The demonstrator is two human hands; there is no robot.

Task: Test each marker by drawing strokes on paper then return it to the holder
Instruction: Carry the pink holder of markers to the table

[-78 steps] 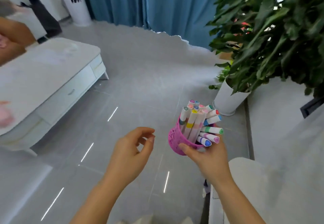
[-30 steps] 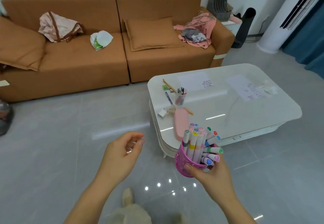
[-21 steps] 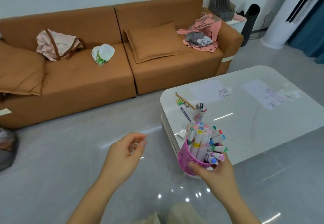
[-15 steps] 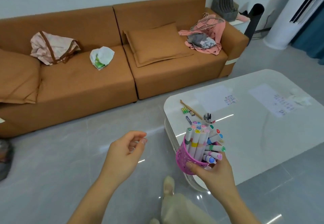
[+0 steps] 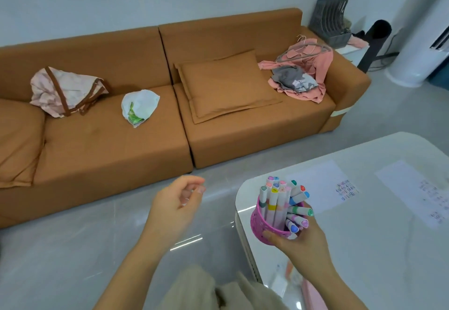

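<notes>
Right grip (image 5: 306, 244) clasps the pink holder (image 5: 260, 224); its upright markers (image 5: 273, 202) stand just frame-right of the empty, loosely curled left grip (image 5: 172, 210)

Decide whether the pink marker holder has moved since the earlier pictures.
Yes. The pink holder, held in the right hand, has come toward the white table and now hangs at its edge.
</notes>
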